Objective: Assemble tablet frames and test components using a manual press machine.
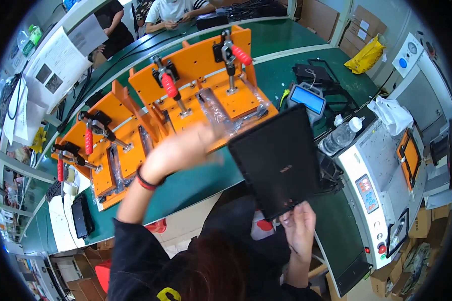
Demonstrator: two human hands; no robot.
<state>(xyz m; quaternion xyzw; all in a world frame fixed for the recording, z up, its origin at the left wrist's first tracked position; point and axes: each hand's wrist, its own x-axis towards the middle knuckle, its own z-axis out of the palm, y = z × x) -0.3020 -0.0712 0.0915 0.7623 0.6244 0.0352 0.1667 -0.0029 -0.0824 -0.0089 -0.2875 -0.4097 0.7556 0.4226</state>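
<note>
My right hand [299, 231] pinches the lower edge of a black rectangular panel [278, 160] with a thin raised rim, holding it tilted up in front of the bench. My left hand [186, 150], smeared by motion, is over the near edge of an orange clamping fixture [236, 103]; its fingers are too blurred to read. That fixture carries toggle clamps with red handles [169, 85] and has clear plastic film [216, 110] on its base. A second orange fixture [103, 178] with similar clamps stands to its left.
Right of the panel are a handheld device with a blue screen [307, 100], a clear bottle [340, 136] and a white machine with a lit display [366, 193]. Black frames [331, 85] lie behind. Another black panel [354, 271] rests low right. Co-workers [173, 15] are across the bench.
</note>
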